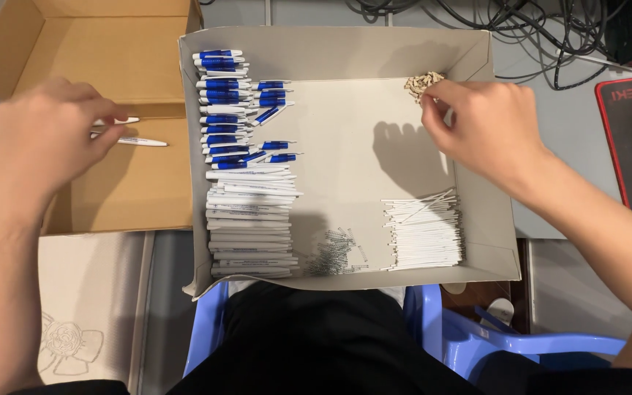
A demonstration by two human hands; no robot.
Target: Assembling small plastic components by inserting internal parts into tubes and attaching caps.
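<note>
**Two hands, two boxes, lots of pen parts**

Two hands work over two boxes. The right hand point(488, 124) reaches into the far right corner of the white tray point(477, 55). Its fingertips point(433, 110) are pinched together at a little pile of tan bits point(422, 83). They touch the pile, but the bits are too small to tell if one is held.

The left hand point(42, 135) hangs over the brown cardboard box point(133, 58). Its fingers are curled shut on a white pen point(118, 121). A second white pen point(144, 142) pokes out just under the fingers and lies on the box floor.

The white tray is flat and wide, made of thin card with low walls. Down its left side sit neat rows of blue and white pen caps point(222, 95). Below them lies a stack of smooth white pen tubes point(250, 227). Near the front edge is a small heap of thin wire springs point(334, 252). Beside that lies a bunch of skinny white ink sticks point(424, 234).

The tray rests on a blue plastic chair point(477, 340). Black cables point(535, 29) curl on the grey desk point(572, 146) behind.
</note>
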